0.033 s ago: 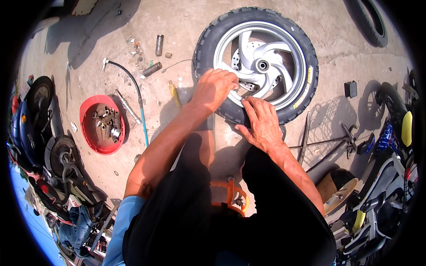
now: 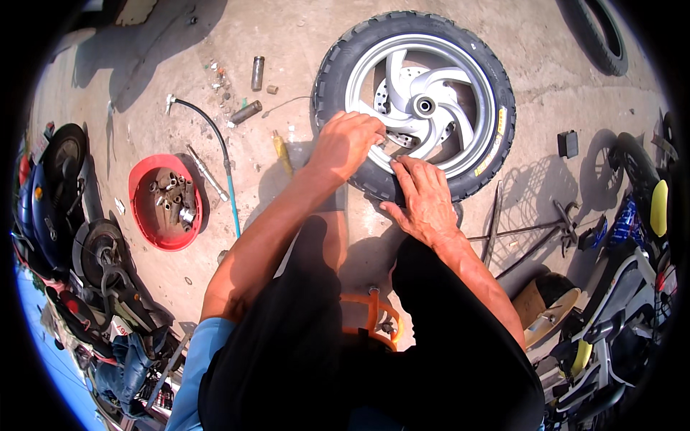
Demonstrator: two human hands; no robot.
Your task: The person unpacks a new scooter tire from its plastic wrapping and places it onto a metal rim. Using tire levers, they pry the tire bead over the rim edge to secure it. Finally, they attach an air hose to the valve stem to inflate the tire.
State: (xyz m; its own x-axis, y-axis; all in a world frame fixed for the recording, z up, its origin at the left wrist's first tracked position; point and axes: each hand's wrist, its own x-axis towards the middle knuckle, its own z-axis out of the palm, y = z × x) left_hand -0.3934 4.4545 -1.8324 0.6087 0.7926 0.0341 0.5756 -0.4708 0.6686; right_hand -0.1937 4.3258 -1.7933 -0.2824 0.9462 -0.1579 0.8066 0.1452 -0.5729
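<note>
A motorcycle wheel lies flat on the ground ahead of me, its black knobbly tyre (image 2: pixel 332 68) around a silver spoked rim (image 2: pixel 471 147). At the near-left part of the rim, my left hand (image 2: pixel 348 146) is closed, its fingers curled over the rim's edge. Whatever those fingertips pinch, if anything, is hidden. My right hand (image 2: pixel 424 194) rests on the near side of the tyre, fingers stretched out and thumb apart, fingertips by the rim. Through the spokes a drilled brake disc (image 2: pixel 382 98) shows below the hub (image 2: pixel 425 107).
Left of the wheel are a red bowl (image 2: pixel 136 208) of sockets, a ratchet handle (image 2: pixel 207 172), an air hose (image 2: pixel 228 161) and a yellow-handled tool (image 2: pixel 282 152). Metal bars (image 2: pixel 494 224) lie at the right. Another tyre (image 2: pixel 593 36) is far right; motorcycles (image 2: pixel 43 197) flank both sides.
</note>
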